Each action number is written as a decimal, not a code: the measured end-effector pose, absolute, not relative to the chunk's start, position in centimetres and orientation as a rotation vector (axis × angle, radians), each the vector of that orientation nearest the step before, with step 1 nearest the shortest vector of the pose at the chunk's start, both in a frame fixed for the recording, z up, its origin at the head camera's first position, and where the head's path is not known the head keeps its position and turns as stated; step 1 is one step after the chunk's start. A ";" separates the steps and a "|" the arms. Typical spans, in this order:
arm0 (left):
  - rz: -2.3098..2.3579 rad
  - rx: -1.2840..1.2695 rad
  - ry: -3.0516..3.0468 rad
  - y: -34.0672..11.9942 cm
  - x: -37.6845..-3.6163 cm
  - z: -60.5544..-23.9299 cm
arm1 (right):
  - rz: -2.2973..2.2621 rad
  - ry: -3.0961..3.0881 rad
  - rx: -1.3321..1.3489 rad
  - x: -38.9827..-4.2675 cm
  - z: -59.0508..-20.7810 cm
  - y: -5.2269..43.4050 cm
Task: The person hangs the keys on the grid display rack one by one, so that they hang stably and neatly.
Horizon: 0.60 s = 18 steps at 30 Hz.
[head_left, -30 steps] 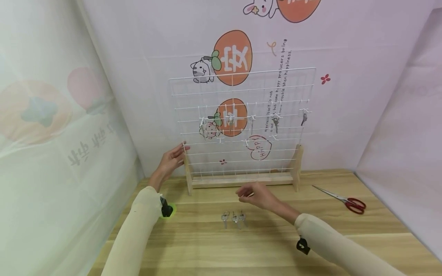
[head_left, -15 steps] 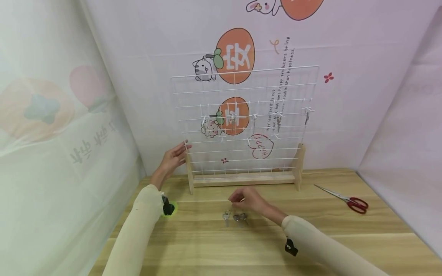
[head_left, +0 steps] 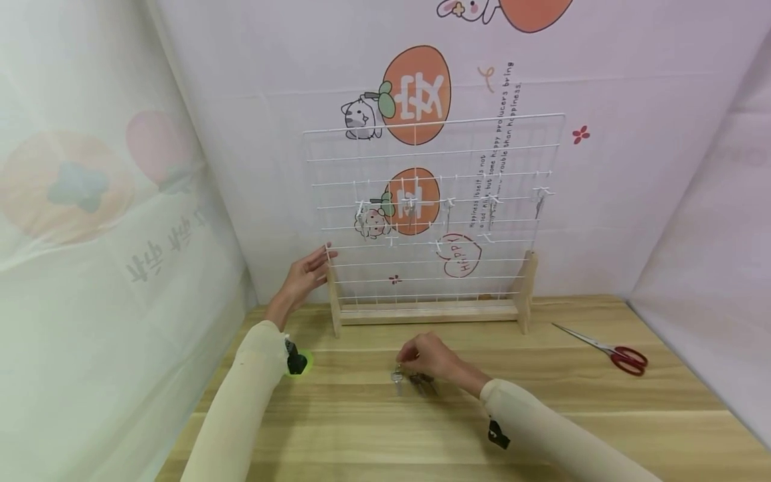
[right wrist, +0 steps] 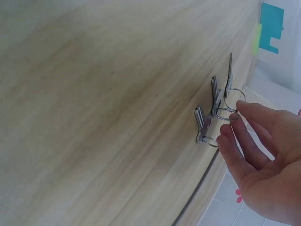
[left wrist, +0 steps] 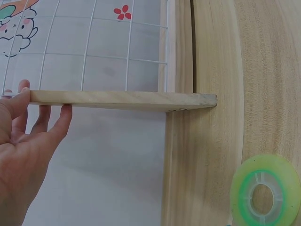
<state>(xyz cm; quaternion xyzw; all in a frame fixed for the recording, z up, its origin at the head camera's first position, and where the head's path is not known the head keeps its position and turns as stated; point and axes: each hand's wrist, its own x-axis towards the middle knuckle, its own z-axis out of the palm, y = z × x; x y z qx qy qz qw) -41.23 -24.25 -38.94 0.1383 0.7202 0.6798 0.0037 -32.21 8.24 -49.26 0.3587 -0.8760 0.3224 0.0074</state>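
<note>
A white wire grid rack [head_left: 434, 281] in a wooden stand [head_left: 421, 313] stands at the back of the table. My left hand [head_left: 306, 273] holds its left wooden upright [left wrist: 122, 98], thumb on one side and fingers on the other. Keys [head_left: 411, 213] hang from the rack's hooks in a row. Three keys with rings lie on the table before it. With thumb and index finger, my right hand [head_left: 426, 355] pinches the ring of the leftmost key [head_left: 397, 378]. The other two keys [right wrist: 215, 94] lie close under that hand, their rings near its fingers.
Red-handled scissors [head_left: 626, 358] lie at the right of the table [head_left: 337, 428]. A roll of green tape [left wrist: 240, 188] lies by my left wrist. A printed cloth [head_left: 271, 167] hangs behind the rack and along the sides.
My right hand has come down and left from above the keys to the leftmost key's ring. My left hand stays on the rack's upright. The head view has shifted slightly.
</note>
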 end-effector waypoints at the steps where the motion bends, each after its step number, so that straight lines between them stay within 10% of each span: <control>1: 2.132 0.428 2.260 -24.2 -41.3 -38.9 | 1.006 -2.740 1.126 -32.2 -49.3 8.2; 18: 2.112 0.401 2.284 -24.0 -41.2 -38.9 | 1.063 -2.737 1.101 -32.2 -48.6 8.3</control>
